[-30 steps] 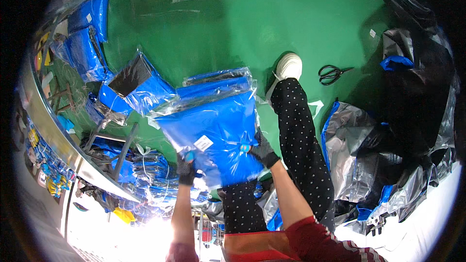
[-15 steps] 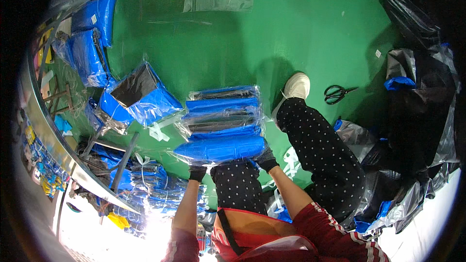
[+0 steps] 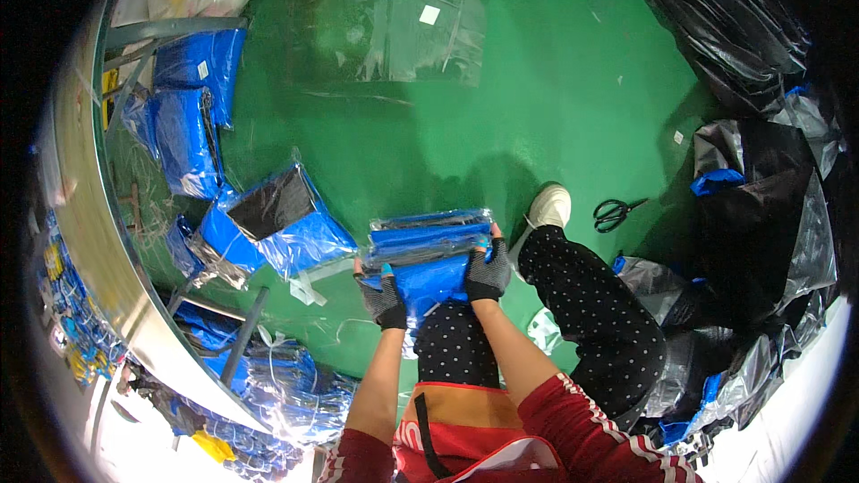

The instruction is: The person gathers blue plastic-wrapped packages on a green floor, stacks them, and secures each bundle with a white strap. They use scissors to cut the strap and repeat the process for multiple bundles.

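Note:
Low in front of me, over my leg, is a stack of folded blue-and-black sheets in clear plastic wrap (image 3: 431, 279). My left hand (image 3: 383, 299), in a dark fingerless glove with teal showing at a fingertip, grips the stack's left side. At its right edge my right hand (image 3: 489, 274), gloved the same way, is closed round the side, thumb on top. The fingers underneath are hidden. Left of the stack lies an opened-looking blue packet with a black panel (image 3: 273, 204), also in clear film.
More blue wrapped packets (image 3: 183, 139) lie at the left beside a curved-looking metal table edge (image 3: 89, 125). Black-handled scissors (image 3: 614, 215) are on the green floor, near my white shoe (image 3: 550, 206). Flat clear plastic bags (image 3: 429, 54) lie ahead. Black sheeting (image 3: 752, 206) is heaped right.
Both hands have moved from under the stack's near edge up onto its sides, thumbs now on top. The stack's near part looks lower and flatter. The view has shifted.

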The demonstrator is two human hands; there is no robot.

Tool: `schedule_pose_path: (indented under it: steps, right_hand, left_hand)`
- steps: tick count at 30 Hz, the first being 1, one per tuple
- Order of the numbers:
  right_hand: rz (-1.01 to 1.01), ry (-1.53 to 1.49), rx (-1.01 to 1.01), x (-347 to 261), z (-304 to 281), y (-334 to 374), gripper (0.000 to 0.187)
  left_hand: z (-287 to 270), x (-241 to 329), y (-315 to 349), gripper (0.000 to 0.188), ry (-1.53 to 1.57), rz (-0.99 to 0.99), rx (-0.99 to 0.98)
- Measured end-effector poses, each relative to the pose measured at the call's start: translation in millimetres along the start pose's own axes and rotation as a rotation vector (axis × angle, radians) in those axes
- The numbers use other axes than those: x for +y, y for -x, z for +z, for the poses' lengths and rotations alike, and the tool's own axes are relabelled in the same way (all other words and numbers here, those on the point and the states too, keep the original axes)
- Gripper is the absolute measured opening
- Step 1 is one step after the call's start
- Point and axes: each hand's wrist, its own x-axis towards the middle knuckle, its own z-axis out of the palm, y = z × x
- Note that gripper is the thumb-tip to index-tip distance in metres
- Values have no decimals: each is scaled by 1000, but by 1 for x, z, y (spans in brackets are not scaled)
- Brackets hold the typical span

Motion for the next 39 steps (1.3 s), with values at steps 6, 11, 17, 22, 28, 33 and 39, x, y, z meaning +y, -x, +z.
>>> schedule_pose_path:
  steps: [6,11,17,22,28,33,39]
  right_hand:
    - [-45,171,156,20,34,-11,36]
    - [12,343,154,-6,36,-35,48]
    - [-334,163,92,-73,43,-196,50]
    - [-839,669,332,-111,89,-325,58]
    - [-1013,-21,-254,-141,42,-274,27]
    - [-878,-677,-169,-206,34,-265,37]
    - [220,-554,-767,-284,192,-388,77]
  left_hand:
    - [19,-10,-23,51,-471,-116,59]
    - [19,-20,-48,52,-645,-75,10]
    - [81,106,-168,50,-627,659,-91]
    - [207,148,-292,104,-729,1096,-346]
    - [214,162,-260,39,-907,1098,-405]
    - [40,202,-193,36,-471,671,-365]
    - [-269,260,-192,28,593,272,-81]
